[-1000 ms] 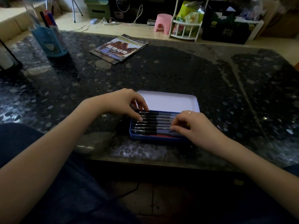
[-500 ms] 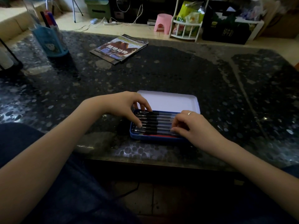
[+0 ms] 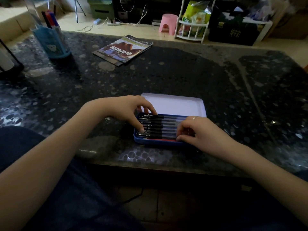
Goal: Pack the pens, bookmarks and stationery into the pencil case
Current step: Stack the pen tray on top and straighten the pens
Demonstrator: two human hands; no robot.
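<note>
Lying open near the front edge of the dark speckled table (image 3: 166, 77), the blue pencil case (image 3: 155, 142) holds a row of black pens (image 3: 160, 126) laid side by side lengthwise, with a red item visible beneath them along the near wall. Its white-lined lid (image 3: 175, 104) is folded back flat on the far side. The left hand (image 3: 126, 108) arches over the case's left end, fingers curled and fingertips pressing on the pens. The right hand (image 3: 200, 130), wearing a ring, covers the right end, fingers bent and resting on the pens. Farther back lie a book (image 3: 123, 50) and, to the left, a blue pen holder (image 3: 51, 42) containing markers.
</note>
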